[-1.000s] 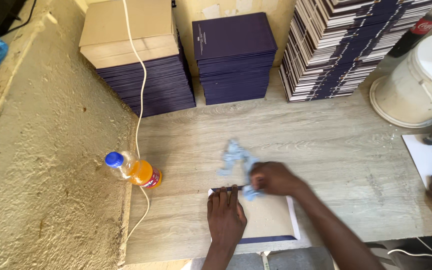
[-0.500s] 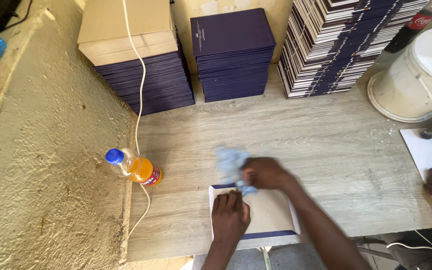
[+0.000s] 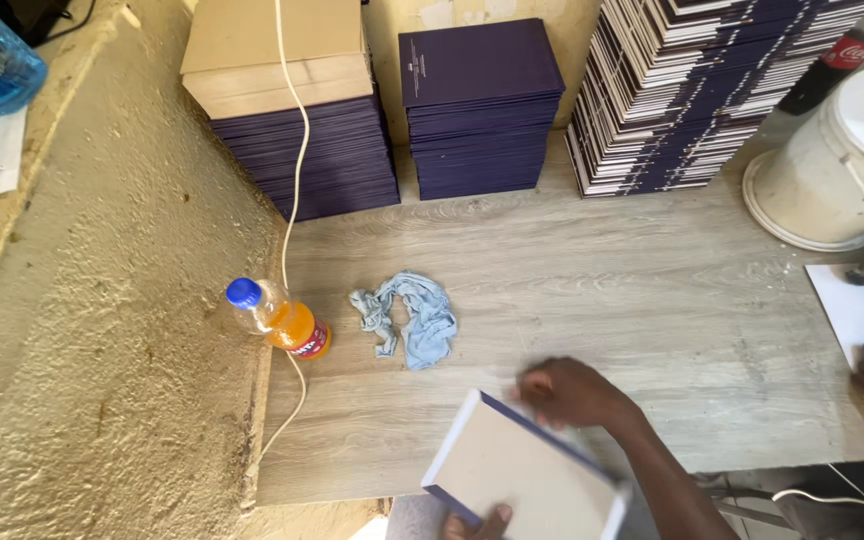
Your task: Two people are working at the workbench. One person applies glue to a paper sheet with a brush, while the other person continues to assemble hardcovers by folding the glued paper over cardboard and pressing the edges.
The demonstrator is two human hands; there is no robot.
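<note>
1. The wooden table (image 3: 592,270) is kept bare at its middle; stacks of purple covers (image 3: 479,110) are ranked along the wall, seemingly to leave working room.
2. A cream board with purple edging (image 3: 527,475) is held tilted at the near edge, gripped from the far side by the right hand (image 3: 572,392), fingers curled over its rim, and steadied below by the left hand (image 3: 477,522), of which only fingertips show, pressed to the board.
3. The blue cloth (image 3: 407,318), held against the board a second ago, now lies released and crumpled near the orange bottle (image 3: 280,320); the board, then flat, has been raised.
</note>
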